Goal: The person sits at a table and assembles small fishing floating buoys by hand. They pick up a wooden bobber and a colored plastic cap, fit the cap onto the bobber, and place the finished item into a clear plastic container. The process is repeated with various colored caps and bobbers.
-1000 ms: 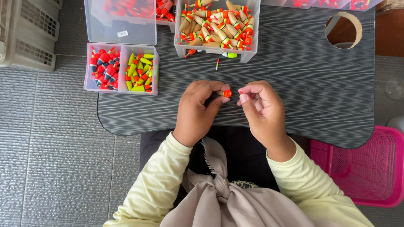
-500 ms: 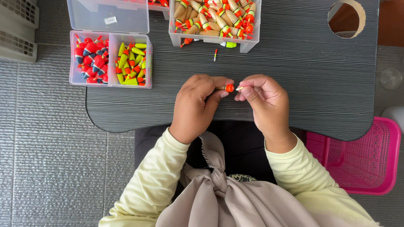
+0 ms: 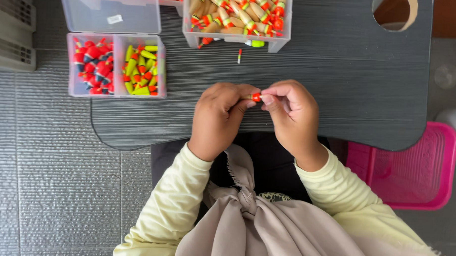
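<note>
The left hand (image 3: 219, 117) and the right hand (image 3: 290, 116) meet over the dark table (image 3: 340, 86), close to its near edge; both pinch one tiny red float (image 3: 256, 97) between their fingertips. The float sits right in the gap where the two hands touch, a bit of pale stick showing on its left side; the left fingers grip that end and the right thumb and finger press the red end; both grips are tight and narrow, with the other fingers curled in.

Up at the far side stands a clear box (image 3: 237, 17) full of tan, red and green floats; a loose small stick (image 3: 239, 55) lies just in front of it. To the left sits a split tray (image 3: 117, 64), red and blue bits in one half, yellow ones in the other. A pink basket (image 3: 413, 165) is on the floor at the right.
</note>
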